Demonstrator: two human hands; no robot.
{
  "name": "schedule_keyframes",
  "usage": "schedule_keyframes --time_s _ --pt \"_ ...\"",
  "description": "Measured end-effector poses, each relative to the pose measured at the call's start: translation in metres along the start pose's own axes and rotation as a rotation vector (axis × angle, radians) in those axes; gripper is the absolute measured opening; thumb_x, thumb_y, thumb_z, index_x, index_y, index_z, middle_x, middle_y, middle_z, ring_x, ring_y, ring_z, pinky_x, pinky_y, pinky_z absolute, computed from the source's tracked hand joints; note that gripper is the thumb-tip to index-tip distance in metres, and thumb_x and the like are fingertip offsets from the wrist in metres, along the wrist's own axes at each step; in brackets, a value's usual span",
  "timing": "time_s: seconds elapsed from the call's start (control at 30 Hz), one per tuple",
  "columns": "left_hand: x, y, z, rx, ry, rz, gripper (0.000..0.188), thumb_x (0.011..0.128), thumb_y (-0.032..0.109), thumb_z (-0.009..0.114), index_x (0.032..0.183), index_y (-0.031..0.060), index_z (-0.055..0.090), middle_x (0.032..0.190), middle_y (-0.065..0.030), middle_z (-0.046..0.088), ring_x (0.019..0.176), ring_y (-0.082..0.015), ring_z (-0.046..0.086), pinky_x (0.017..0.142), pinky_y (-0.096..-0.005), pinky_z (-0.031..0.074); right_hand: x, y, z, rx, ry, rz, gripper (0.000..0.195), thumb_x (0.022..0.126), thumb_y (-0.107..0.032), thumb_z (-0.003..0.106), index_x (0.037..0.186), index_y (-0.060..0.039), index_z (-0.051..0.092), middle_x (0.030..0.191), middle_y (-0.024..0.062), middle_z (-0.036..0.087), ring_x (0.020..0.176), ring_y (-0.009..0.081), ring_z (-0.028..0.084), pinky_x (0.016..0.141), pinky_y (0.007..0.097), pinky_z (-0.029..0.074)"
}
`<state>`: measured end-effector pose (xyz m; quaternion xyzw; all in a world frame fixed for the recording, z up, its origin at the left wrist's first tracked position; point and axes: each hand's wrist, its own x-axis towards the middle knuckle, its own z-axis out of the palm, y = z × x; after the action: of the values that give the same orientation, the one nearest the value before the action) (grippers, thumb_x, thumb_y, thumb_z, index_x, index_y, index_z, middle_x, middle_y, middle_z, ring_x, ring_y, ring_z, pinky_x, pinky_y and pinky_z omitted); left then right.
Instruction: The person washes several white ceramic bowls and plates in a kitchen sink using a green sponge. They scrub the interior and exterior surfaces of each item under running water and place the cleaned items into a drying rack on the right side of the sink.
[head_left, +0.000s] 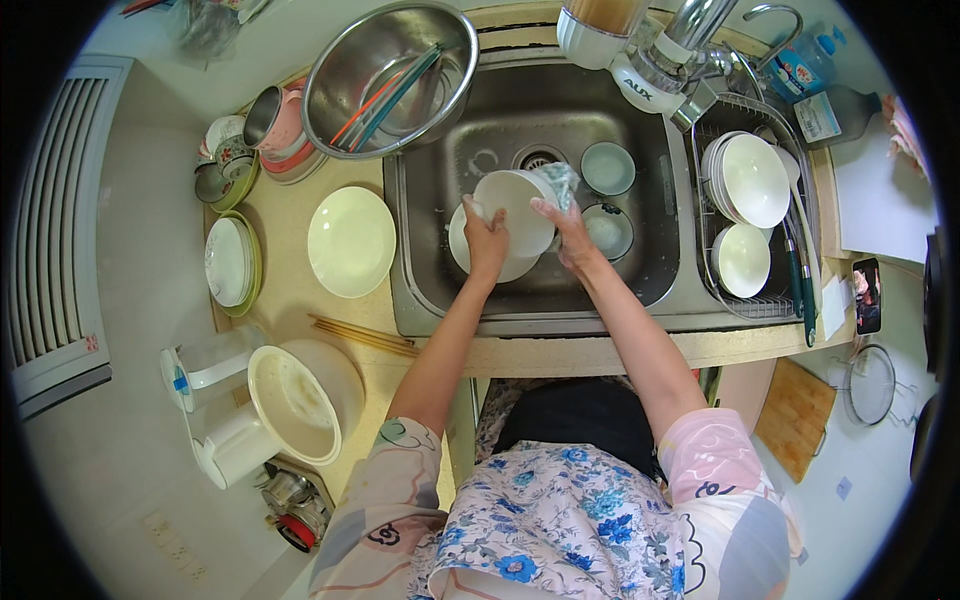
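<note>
Over the stainless steel sink (585, 289), my left hand (486, 238) grips the near-left side of a white bowl (521, 214), its thumb at the wall. My right hand (568, 229) is at the bowl's right side and presses a soapy, greenish-white dishcloth (559, 184) against it. Under the held bowl, another white dish (510, 268) lies on the sink floor, partly hidden. Two small bowls sit to the right in the sink, a pale green one (608, 169) and one with a dark motif (607, 231). The drain (541, 158) shows just behind the held bowl.
A steel basin (322, 97) with chopsticks stands behind left. A white plate (352, 241), wooden chopsticks (364, 335) and a cream pot (300, 397) are on the left counter. At right, a wire dish rack (757, 307) holds bowls. The faucet (694, 105) overhangs the sink's back right.
</note>
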<state>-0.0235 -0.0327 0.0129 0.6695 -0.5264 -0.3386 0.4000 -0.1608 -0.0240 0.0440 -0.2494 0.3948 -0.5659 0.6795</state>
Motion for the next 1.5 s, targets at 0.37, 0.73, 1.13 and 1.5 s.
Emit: schedule_keyframes --time_s 0.37,0.73,1.13,1.5 --pt "0.003 0.010 -0.012 -0.013 -0.041 -0.115 0.063 0.080 0.006 0.058 0.131 -0.0082 0.024 0.114 -0.0262 0.052 0.105 -0.0330 0.053 0.089 -0.0332 0.039 -0.003 -0.005 0.004 -0.012 -0.059 0.140 0.047 0.076 -0.021 0.065 0.116 -0.0010 0.048 0.100 0.0059 0.059 0.091 0.0130 0.055 0.081 0.0294 0.045" --pt "-0.026 0.033 0.004 -0.802 0.012 -0.562 0.054 0.078 -0.006 0.049 0.124 0.0111 0.029 0.113 -0.0134 0.048 0.095 -0.0288 0.058 0.072 -0.0330 0.053 -0.010 0.025 0.024 -0.400 0.241 -0.244 0.045 0.076 -0.016 0.066 0.112 0.0030 0.047 0.103 0.0113 0.057 0.092 0.0203 0.057 0.080 0.0315 0.045" --pt "-0.022 0.033 -0.030 -0.581 -0.433 -0.678 0.059 0.082 0.000 0.054 0.131 0.0100 0.022 0.114 -0.0136 0.050 0.083 -0.0265 0.060 0.048 -0.0339 0.053 -0.002 -0.040 0.025 -1.009 -0.164 -0.566 0.034 0.075 -0.020 0.061 0.103 -0.0009 0.055 0.091 0.0120 0.061 0.084 0.0299 0.059 0.076 0.0353 0.045" --pt "-0.004 -0.013 -0.007 -0.526 -0.308 -0.363 0.060 0.080 0.010 0.062 0.127 -0.0006 0.026 0.111 -0.0159 0.053 0.098 -0.0233 0.055 0.079 -0.0344 0.047 0.016 -0.021 0.007 0.157 -0.213 0.346 0.040 0.082 -0.040 0.053 0.106 -0.0078 0.057 0.099 0.0052 0.061 0.089 0.0145 0.058 0.080 0.0319 0.046"
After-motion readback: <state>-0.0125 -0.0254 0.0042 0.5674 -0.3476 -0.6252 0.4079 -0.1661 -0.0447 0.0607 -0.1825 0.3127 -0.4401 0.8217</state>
